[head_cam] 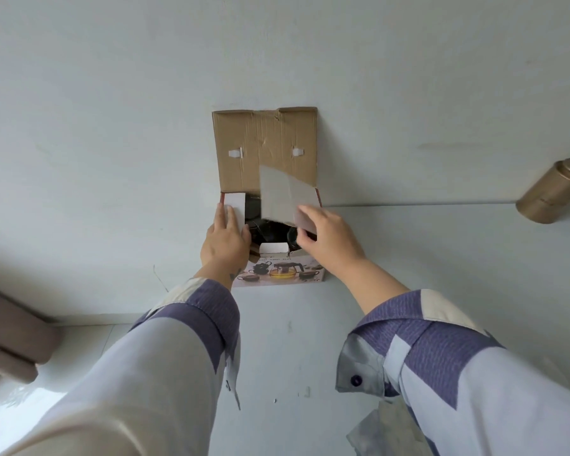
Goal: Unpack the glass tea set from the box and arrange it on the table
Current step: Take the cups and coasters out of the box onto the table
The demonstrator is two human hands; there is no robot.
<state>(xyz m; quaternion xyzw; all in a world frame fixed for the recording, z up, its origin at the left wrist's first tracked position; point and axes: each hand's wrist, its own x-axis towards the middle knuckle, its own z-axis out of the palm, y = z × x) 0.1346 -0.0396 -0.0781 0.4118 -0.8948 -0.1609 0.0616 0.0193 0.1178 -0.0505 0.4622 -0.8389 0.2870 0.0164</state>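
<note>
The tea set box [278, 273] stands on the white table against the wall, its brown lid [265, 149] raised upright. Printed teapot and cups show on its front face. My left hand [226, 238] lies flat on the white left inner flap [236, 205], pressing it outward. My right hand [326, 235] pinches the white right inner flap [283, 195] and holds it lifted. Between the flaps I see dark glass pieces [267, 232] inside the box, too dim to make out singly.
A gold metal canister [555, 192] stands at the right on the table [441, 258]. A brown padded chair edge [10, 340] sits at the lower left. Crumpled grey wrapping [385, 429] lies near my right sleeve at the bottom.
</note>
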